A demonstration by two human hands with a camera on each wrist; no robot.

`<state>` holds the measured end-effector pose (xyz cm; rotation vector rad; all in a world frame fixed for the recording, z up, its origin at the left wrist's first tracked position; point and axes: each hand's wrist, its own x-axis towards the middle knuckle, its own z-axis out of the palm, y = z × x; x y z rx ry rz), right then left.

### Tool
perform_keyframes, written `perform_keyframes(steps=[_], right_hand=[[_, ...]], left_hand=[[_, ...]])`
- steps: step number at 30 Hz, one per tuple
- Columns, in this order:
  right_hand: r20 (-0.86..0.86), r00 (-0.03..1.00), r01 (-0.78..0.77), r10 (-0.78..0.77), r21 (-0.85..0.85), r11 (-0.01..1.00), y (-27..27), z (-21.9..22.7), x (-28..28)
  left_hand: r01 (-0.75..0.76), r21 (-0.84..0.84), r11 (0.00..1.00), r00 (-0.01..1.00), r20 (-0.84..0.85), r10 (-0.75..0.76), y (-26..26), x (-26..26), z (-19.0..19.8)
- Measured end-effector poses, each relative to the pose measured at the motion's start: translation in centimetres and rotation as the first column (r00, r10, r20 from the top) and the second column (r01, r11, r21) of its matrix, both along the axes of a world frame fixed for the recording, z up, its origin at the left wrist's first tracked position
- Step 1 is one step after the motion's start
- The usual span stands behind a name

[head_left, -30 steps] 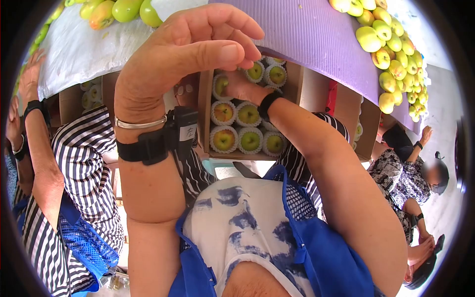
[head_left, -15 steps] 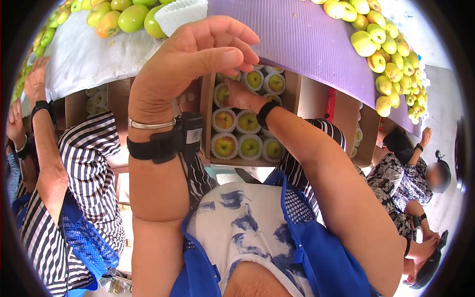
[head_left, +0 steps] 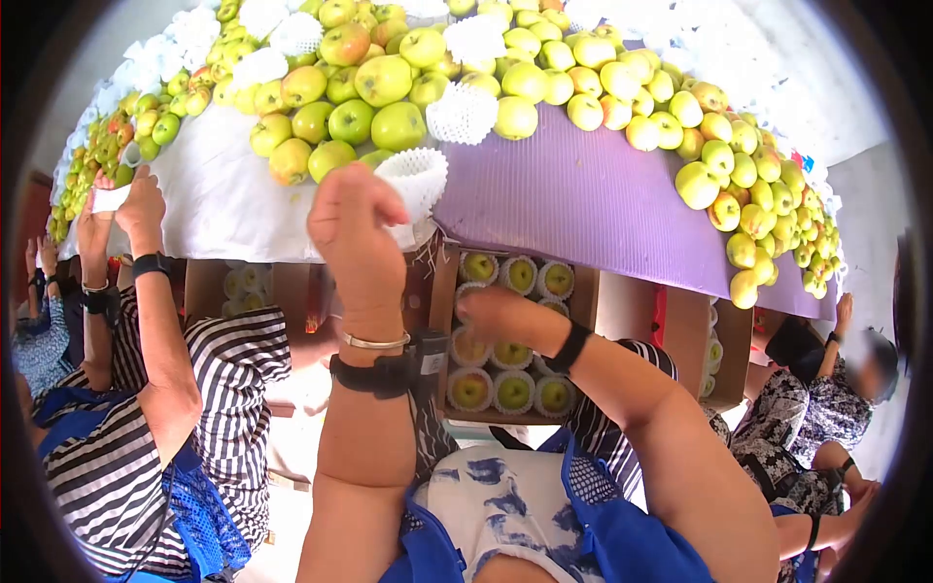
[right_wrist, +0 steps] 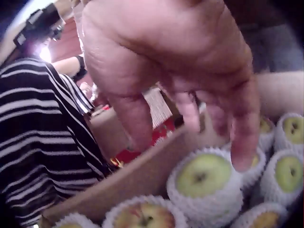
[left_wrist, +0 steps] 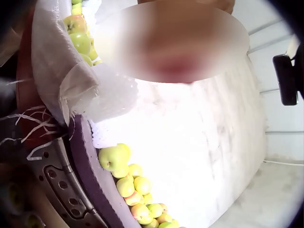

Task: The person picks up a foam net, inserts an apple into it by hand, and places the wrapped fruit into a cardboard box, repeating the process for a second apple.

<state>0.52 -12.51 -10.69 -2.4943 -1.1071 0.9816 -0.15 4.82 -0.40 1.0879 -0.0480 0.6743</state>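
Observation:
My left hand (head_left: 357,243) is raised at the table edge, its fingers loosely bent, in front of a white foam net (head_left: 418,181); no held thing shows in it. Over a cardboard box (head_left: 442,282) of apples in foam nets, my right hand (head_left: 510,319) is blurred in the head view. In the right wrist view that hand (right_wrist: 175,61) has its fingers spread and pointing down, one fingertip at the edge of a netted green apple (right_wrist: 204,175). Another netted apple (right_wrist: 145,216) sits beside it, against the box wall (right_wrist: 128,183).
Piles of loose apples (head_left: 384,80) and several foam nets lie on the table, which has a white cover (head_left: 228,199) and a purple ribbed sheet (head_left: 583,209). People sit at both sides; another box (head_left: 724,335) stands at the right.
The head view has shifted, showing more of the table and its piles. My left hand appears lower, with its fingers more foreshortened. My right hand has lifted from the apple at the box's left side.

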Motion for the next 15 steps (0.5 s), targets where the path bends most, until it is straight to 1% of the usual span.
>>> perform_keyframes(steps=[1,2,3,4,5,6,8,9,12,15], right_hand=[[-0.049,0.998,0.041,-0.039,0.052,0.998,-0.1,2.4,-0.1],[-0.098,0.992,0.085,-0.074,0.103,0.991,-0.2,4.5,-0.1],[-0.073,0.989,0.139,-0.127,0.189,0.972,-0.4,6.3,0.2],[-0.055,0.982,0.190,-0.181,0.274,0.943,-0.6,7.7,0.5],[-0.046,0.970,0.239,-0.238,0.357,0.903,-1.0,8.7,0.8],[-0.071,0.958,0.284,-0.279,0.397,0.873,-1.3,9.3,1.2],[-0.130,0.925,0.375,-0.357,0.472,0.798,-2.0,9.9,2.2],[-0.133,0.933,0.349,-0.334,0.556,0.754,-2.2,9.4,2.6],[-0.174,0.932,0.360,-0.318,0.541,0.760,-2.8,9.4,2.8],[-0.241,0.902,0.416,-0.357,0.704,0.576,-2.9,9.4,2.8]], left_hand=[[-0.127,0.011,0.992,0.986,-0.104,0.128,0.1,0.2,-0.1],[-0.251,0.035,0.967,0.946,-0.203,0.253,0.2,0.3,-0.2],[-0.368,0.071,0.927,0.880,-0.297,0.372,0.2,0.5,-0.2],[-0.376,0.298,0.877,0.846,-0.277,0.457,0.1,0.5,-0.3],[-0.363,0.511,0.779,0.811,-0.238,0.534,0.0,0.4,-0.3],[-0.328,0.697,0.637,0.779,-0.182,0.600,-0.1,0.4,-0.5],[-0.289,0.875,0.389,0.791,-0.012,0.612,0.1,0.7,-1.5],[-0.269,0.931,0.247,0.799,0.072,0.597,0.3,0.8,-2.0],[-0.156,0.942,0.298,0.809,-0.051,0.586,0.2,1.1,-2.4],[-0.285,0.769,0.572,0.841,-0.086,0.534,-0.6,1.2,-0.9]])
